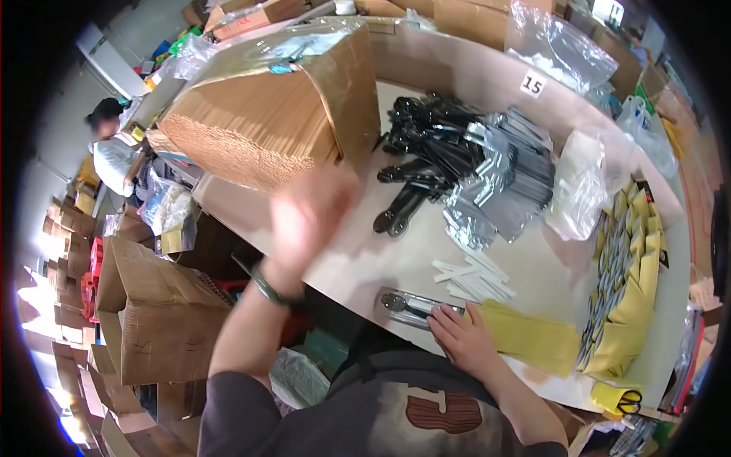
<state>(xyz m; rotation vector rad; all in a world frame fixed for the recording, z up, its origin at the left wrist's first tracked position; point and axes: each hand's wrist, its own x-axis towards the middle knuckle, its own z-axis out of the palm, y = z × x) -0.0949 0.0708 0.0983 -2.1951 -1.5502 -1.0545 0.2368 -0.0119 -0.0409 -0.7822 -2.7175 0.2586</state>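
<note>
My left hand point(312, 217), smeared by motion, is raised at the lower front edge of a big carton point(358, 84) packed with flat brown cardboard pieces point(244, 137). Whether its fingers hold anything cannot be made out. On the near side of the table, my right hand point(466, 341) lies with its fingers stretched over the end of a narrow clear package point(373, 306) that has a black spoon point(395, 302) in it. A flat yellow sleeve point(533, 335) lies against the same hand, to its right. Small white strips point(476, 276) are scattered just beyond.
Black spoons point(434, 145) are heaped mid-table beside silvery-grey wrapped packets point(525, 175). A clear plastic bag point(580, 186) and a row of filled yellow sleeves point(624, 282) stand at the right. Scissors point(629, 401) lie at the near right corner. An open carton point(164, 320) is at the left.
</note>
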